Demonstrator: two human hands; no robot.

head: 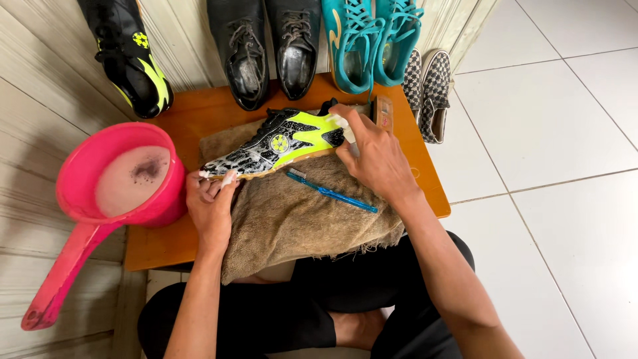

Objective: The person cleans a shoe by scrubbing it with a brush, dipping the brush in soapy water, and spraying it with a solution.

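Note:
A black and neon-yellow sports shoe point(279, 143), foamy at the toe, lies on its side on a brown towel point(299, 219). My right hand point(375, 156) grips its heel end. My left hand point(211, 203), soapy at the fingertips, touches the toe with fingers curled on it. A blue toothbrush point(330, 191) lies on the towel just below the shoe, between my hands. A wooden-backed brush point(383, 112) rests behind my right hand.
The towel lies on a low orange table point(199, 113). A pink dipper point(100, 199) of soapy water stands at its left. Behind stand a matching black-yellow shoe point(136, 66), black leather shoes point(272, 50), teal shoes point(372, 40) and checkered slip-ons point(428, 90). White tile floor point(551, 133) lies right.

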